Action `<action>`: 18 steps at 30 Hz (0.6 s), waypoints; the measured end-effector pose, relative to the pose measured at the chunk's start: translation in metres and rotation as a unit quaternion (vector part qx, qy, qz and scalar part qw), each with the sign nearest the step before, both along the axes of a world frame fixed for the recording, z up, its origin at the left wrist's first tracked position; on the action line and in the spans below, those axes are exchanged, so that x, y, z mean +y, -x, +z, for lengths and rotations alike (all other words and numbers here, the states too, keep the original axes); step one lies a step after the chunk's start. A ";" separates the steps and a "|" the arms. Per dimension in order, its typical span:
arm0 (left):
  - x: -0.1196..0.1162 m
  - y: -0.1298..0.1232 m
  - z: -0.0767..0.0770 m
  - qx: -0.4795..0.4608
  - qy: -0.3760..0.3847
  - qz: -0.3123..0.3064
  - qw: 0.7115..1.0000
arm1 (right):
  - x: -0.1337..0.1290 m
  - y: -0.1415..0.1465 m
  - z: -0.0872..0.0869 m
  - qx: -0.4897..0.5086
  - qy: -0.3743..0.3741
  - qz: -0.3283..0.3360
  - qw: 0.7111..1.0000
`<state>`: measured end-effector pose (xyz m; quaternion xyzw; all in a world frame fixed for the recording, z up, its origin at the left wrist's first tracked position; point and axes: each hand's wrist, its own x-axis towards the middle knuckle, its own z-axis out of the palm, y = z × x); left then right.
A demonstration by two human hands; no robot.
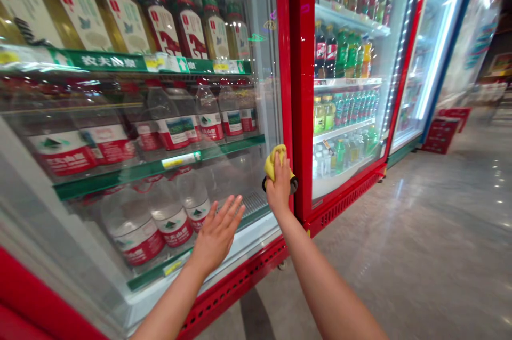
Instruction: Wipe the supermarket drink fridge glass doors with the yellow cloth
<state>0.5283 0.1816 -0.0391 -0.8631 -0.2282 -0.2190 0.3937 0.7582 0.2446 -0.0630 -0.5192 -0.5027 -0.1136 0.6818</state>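
Gripping hand: the right hand (279, 186) holds a yellow cloth (270, 166) under its extended fingers, at the right edge of the near glass door (234, 176), beside the red door frame (284, 89).
Left hand: the left hand (218, 236) is open, holds nothing and has its fingers slightly spread, palm toward the lower glass; whether it touches cannot be told.
Hidden or cut off: part of the cloth lies behind the right hand; a dark fitting (294, 186) shows either side of that hand, its middle covered, its kind uncertain. Both forearms run out at the near edge. The amber drink bottles (82, 15) on the upper left shelf are cut off above.
Hard to make out: price tags (181, 161) are illegible; the far right is smeared by blur; glare crosses the glass.
Writing: the green shelf strip (108, 61) bears white Chinese characters, apparently 农夫山泉, blurred. Red-capped water bottles (172, 129) carry red and white labels with a green mountain picture; their lettering is only partly legible.
Cloth condition: bright yellow, soft, bunched and folded, its top standing above the fingertips.
Right cooler: the red-framed cooler (348, 202) holds dark, green and orange drink bottles, brands not confirmed.
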 end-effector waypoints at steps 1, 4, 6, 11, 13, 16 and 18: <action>-0.001 0.000 0.001 -0.001 0.000 0.002 1.000 | -0.005 0.002 -0.007 -0.036 -0.001 0.005 0.999; -0.004 0.004 0.001 -0.005 -0.004 0.008 1.000 | -0.015 0.005 -0.037 -0.081 -0.006 -0.013 0.997; -0.006 0.010 0.001 -0.010 -0.007 0.016 1.000 | -0.014 0.004 -0.042 -0.040 -0.014 -0.045 0.998; -0.013 0.026 0.002 -0.008 -0.010 0.035 0.999 | -0.009 0.028 0.003 -0.024 -0.034 -0.037 0.998; -0.016 0.031 0.003 -0.012 -0.012 0.043 0.999 | -0.017 0.043 0.006 -0.093 -0.037 -0.007 0.995; -0.024 0.039 0.002 -0.030 -0.013 0.063 0.998 | -0.029 0.050 -0.020 -0.179 -0.072 0.022 0.981; -0.030 0.045 -0.001 -0.046 -0.010 0.077 0.996 | -0.031 0.044 -0.036 -0.172 -0.079 0.014 0.982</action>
